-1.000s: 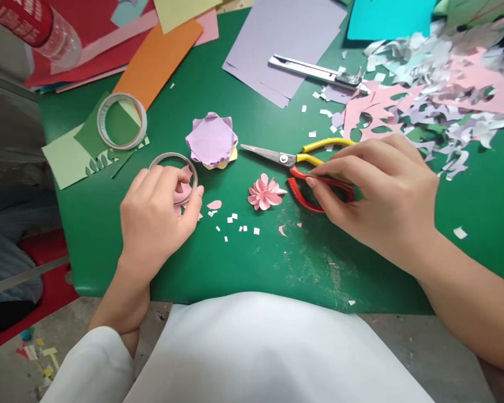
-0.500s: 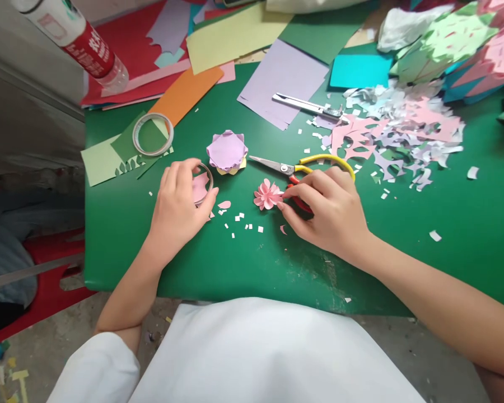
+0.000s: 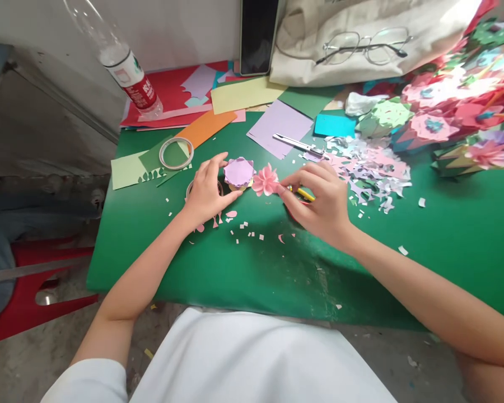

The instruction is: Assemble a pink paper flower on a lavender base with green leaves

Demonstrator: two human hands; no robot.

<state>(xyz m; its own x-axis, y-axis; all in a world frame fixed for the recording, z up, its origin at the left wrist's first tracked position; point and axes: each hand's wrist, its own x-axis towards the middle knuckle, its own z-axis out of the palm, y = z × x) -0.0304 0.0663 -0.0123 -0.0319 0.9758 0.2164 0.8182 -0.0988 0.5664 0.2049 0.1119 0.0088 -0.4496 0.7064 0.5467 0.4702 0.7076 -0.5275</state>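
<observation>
My right hand (image 3: 319, 198) pinches the edge of a pink paper flower (image 3: 264, 180) and holds it up off the table. Scissors lie under that hand; only part of the yellow handle (image 3: 306, 194) and a bit of red show. With thumb and fingers spread, my left hand (image 3: 205, 190) reaches around the left side of a purple folded-paper piece (image 3: 238, 171) with yellow paper beneath it. Whether the fingertips touch it, I cannot tell. Behind the left hand, a tape roll lies partly hidden. Pink petal scraps (image 3: 232, 214) and small white squares lie in front.
Another tape roll (image 3: 176, 153) rests on green paper at the left. Beyond are a bottle (image 3: 140, 92), coloured sheets, a utility knife (image 3: 298, 143), a phone (image 3: 258, 36) and glasses (image 3: 363, 47) on a cloth bag. Paper scraps (image 3: 373, 168) and finished paper flowers (image 3: 434, 131) fill the right side.
My right hand has lifted the pink flower from the table. My left hand has left the tape roll and moved right to the purple paper piece. The view has tilted up.
</observation>
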